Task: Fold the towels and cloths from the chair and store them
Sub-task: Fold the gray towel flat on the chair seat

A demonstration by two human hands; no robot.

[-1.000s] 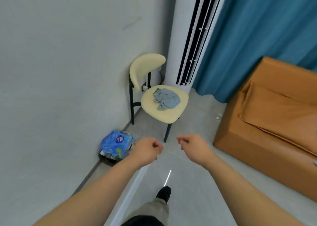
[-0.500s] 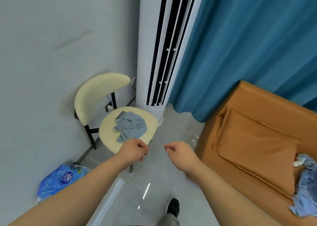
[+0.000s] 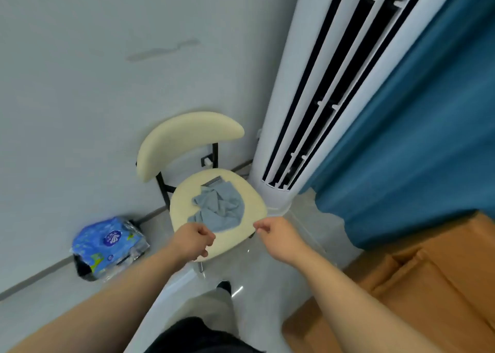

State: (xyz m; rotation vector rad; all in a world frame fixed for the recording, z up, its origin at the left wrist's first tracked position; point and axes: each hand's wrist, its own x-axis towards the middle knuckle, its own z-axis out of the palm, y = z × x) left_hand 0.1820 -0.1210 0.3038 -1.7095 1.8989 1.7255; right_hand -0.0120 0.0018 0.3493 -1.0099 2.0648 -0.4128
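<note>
Crumpled grey-blue cloth (image 3: 218, 208) on rounded chair (image 3: 184, 135)

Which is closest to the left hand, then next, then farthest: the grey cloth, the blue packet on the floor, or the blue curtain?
1. Grey cloth: crumpled on the chair seat, just past the left hand.
2. Blue packet: low down on the left, by the wall.
3. Blue curtain: far over on the right.

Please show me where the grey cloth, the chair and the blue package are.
grey cloth (image 3: 219, 208): head view, middle of the crumpled fabric.
chair (image 3: 187, 135): head view, on the cream backrest.
blue package (image 3: 107, 241): head view, on its printed top.
</note>
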